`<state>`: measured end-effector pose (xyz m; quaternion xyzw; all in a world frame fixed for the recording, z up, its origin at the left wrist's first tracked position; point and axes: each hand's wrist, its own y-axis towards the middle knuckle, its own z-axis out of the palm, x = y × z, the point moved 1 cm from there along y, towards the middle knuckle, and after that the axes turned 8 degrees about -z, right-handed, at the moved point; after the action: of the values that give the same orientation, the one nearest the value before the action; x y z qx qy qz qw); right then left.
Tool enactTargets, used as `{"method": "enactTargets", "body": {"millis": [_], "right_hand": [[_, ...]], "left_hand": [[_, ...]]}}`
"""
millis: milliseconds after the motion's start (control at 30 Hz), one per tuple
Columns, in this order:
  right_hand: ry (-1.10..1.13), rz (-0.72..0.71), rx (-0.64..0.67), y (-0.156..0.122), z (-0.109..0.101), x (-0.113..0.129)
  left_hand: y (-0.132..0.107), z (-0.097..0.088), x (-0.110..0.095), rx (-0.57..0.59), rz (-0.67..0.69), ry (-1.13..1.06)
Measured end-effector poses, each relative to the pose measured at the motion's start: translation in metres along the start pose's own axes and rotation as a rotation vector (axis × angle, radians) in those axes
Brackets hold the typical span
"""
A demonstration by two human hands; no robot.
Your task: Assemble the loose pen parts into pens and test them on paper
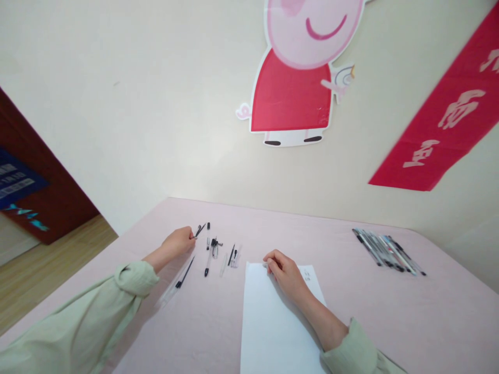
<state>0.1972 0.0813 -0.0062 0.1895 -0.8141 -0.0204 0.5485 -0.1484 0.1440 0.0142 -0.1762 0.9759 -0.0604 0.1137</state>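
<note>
My left hand (pixel 179 242) is closed at the left of the table, its fingertips by small black pen parts (pixel 200 229). Whether it grips one of them cannot be made out. Right of it lie a capped pen (pixel 208 236), another pen with a clear barrel (pixel 209 259), and several loose caps and refills (pixel 231 255). Nearer to me are a dark refill (pixel 185 272) and a clear barrel (pixel 169 294). My right hand (pixel 286 272) rests on a white sheet of paper (pixel 265 322), fingers curled together at its top edge. Something small and pale may be between its fingertips.
A pile of several pens (pixel 384 249) lies at the right of the pink-covered table (pixel 390 322). Small handwriting shows at the paper's upper right corner. Behind the table stands a wall with a pink cartoon pig cutout (pixel 292 93) and a red banner (pixel 436 119).
</note>
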Motion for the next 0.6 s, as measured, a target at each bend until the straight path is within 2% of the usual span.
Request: {"method": "enactTargets", "body": {"millis": [233, 400, 500, 600], "right_hand": [[-0.009, -0.018, 0.005, 0.0, 0.0, -0.001], [-0.011, -0.023, 0.004, 0.001, 0.0, -0.001], [-0.001, -0.02, -0.001, 0.001, 0.0, -0.002], [0.029, -0.013, -0.008, 0.001, 0.001, -0.003]], "left_hand": [[0.0, 0.0, 0.003, -0.004, -0.023, -0.077], [-0.008, -0.014, 0.003, -0.049, -0.037, -0.186], [-0.023, -0.026, -0.009, -0.077, -0.012, -0.294], [-0.049, -0.027, -0.038, -0.031, 0.091, -0.44]]}}
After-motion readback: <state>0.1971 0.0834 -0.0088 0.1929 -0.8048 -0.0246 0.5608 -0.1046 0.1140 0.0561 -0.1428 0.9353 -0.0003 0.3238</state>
